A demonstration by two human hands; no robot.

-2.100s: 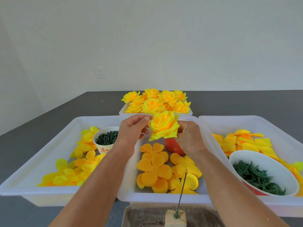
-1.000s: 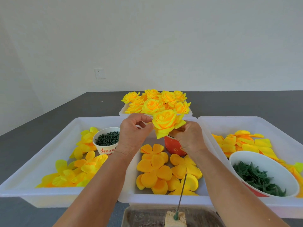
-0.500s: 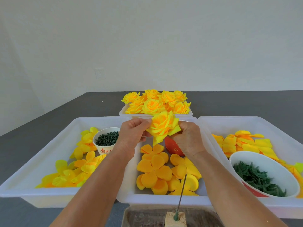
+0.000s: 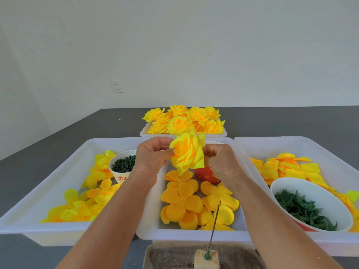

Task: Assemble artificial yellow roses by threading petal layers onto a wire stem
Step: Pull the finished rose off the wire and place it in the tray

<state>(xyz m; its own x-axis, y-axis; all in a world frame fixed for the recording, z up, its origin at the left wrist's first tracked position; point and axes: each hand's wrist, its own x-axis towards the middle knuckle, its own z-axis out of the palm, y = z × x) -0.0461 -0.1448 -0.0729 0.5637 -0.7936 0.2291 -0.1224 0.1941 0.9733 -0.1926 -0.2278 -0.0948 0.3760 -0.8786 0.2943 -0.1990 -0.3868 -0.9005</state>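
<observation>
A yellow rose (image 4: 189, 152) is held up over the middle tray, between both hands, its face turned left toward me. My left hand (image 4: 153, 158) pinches its left petals with curled fingers. My right hand (image 4: 221, 162) is curled behind the rose's right side, gripping its back; what the fingers hold there is hidden. A thin wire stem (image 4: 213, 230) stands upright in a tan block (image 4: 206, 259) at the bottom centre, bare. Orange-yellow petal layers (image 4: 184, 202) lie in the middle tray (image 4: 194, 234).
A far tray holds finished roses (image 4: 184, 121). The left tray (image 4: 48, 191) has pale yellow petals and a cup of dark green parts (image 4: 123, 165). The right tray (image 4: 291, 146) has yellow petals and a bowl of green calyxes (image 4: 308, 206). A red cup (image 4: 206, 174) sits behind my hands.
The rose has been turned and tilted between my hands, its face swinging left. Both hands stay at the same spot over the middle tray, fingers reworking the petals.
</observation>
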